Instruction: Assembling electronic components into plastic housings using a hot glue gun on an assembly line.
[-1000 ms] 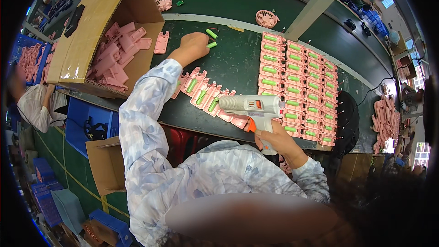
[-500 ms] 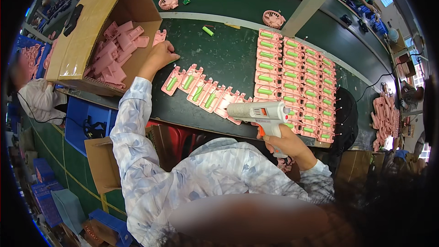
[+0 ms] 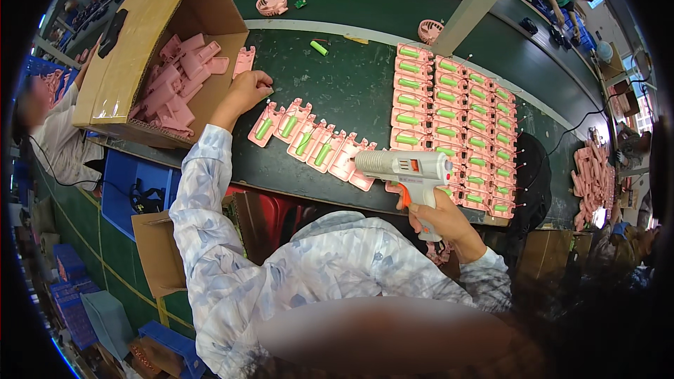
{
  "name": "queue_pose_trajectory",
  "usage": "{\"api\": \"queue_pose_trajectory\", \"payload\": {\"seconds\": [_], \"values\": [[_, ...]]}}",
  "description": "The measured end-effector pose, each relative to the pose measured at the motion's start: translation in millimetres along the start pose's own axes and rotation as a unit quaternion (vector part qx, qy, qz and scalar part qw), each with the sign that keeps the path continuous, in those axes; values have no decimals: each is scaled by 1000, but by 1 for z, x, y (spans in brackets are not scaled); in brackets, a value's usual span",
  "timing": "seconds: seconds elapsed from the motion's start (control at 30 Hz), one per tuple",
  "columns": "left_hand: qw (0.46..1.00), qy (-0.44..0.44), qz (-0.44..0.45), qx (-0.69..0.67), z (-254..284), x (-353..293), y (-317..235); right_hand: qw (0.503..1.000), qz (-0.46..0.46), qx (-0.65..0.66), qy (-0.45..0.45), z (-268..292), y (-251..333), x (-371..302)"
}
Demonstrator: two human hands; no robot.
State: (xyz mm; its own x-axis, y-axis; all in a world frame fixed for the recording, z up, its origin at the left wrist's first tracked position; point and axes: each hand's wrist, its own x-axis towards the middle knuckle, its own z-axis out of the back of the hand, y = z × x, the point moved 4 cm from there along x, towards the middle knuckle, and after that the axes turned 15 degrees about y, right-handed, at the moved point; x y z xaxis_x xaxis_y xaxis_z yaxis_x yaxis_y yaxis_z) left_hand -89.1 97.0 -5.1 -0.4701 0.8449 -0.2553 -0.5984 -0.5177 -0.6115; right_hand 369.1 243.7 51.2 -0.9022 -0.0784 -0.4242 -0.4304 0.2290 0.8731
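In my right hand (image 3: 449,221) is a white hot glue gun (image 3: 404,166), its grip wrapped by my fingers near the orange trigger. Its nozzle points left over the end of a slanting row of pink plastic housings (image 3: 324,147); several of these carry a green battery cell (image 3: 288,126). My left hand (image 3: 247,95) is closed beside the cardboard box, fingertips together; whatever they may pinch is hidden. Just beyond it lies another pink housing (image 3: 243,60), with no cell showing. A loose green cell (image 3: 319,48) rests farther back on the dark green table (image 3: 337,84).
A tipped cardboard box (image 3: 140,49) full of pink housings (image 3: 179,81) stands at left. Rows of pink housings with green cells (image 3: 449,114) cover the right. A grey post (image 3: 477,3) rises behind. Pink fan parts (image 3: 272,4) sit on the green belt (image 3: 337,0).
My left hand has shifted slightly toward me from the far housing. The glue gun has moved a little to the right. The fan parts on the belt have slid right.
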Motion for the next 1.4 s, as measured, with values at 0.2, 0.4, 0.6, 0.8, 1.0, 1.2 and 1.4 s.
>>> {"api": "queue_pose_trajectory", "payload": {"seconds": [0.2, 0.4, 0.6, 0.8, 1.0, 1.2, 1.4], "values": [[995, 28, 13, 96, 14, -1, -13, 999, 28, 26, -13, -4, 7, -1], [995, -18, -49, -81, 37, -23, -58, 1000, 25, 17, -5, -1, -3, 1], [971, 161, -142, -107, -22, -76, -171, 999, 33, 35, -19, 1, -2, -4], [957, 55, -222, 177, -109, -82, -182, 998, 46, 44, -6, -1, -1, -5], [916, -38, -286, 278, -135, -75, -176, 997, 47, 53, -4, -4, 5, -9], [902, -63, -316, 287, -133, -78, -183, 997, 48, 57, -10, -3, 5, -8], [930, -157, -260, 208, -73, -92, -201, 997, 63, 50, -7, -3, 2, 0]]}}
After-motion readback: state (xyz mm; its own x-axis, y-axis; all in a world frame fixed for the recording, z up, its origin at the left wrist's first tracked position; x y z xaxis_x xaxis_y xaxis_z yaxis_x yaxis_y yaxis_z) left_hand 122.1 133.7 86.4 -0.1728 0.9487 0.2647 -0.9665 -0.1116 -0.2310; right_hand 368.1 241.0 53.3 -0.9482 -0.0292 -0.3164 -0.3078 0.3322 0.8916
